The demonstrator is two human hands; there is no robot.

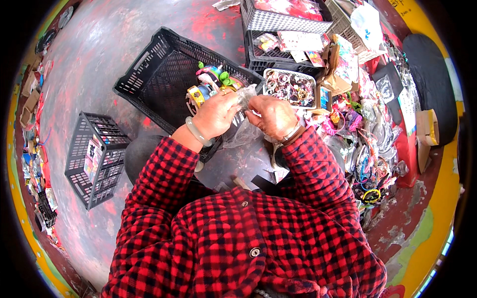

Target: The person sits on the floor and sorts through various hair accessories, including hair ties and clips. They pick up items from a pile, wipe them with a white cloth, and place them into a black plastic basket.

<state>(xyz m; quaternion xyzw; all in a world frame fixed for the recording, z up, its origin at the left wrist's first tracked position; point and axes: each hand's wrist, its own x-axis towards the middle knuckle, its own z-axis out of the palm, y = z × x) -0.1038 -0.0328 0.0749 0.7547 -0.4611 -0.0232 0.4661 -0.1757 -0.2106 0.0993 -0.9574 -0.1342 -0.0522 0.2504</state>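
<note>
Red-and-black checked jacket [213, 233] behind them, left hand [214, 115] and right hand [274, 117] pinch a clear plastic bag [242, 135] between them, likely to steady it.

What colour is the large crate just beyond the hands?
The large crate is black, clearest in the head view.

The red-and-black checked jacket [213, 228] has round buttons [255, 252].

Dark written marks [398, 5] on yellow wall band [416, 22], far upper right: small, not readable. Printed packets [300, 40] stacked upper right: lettering too small to make out. Nothing legible elsewhere.
</note>
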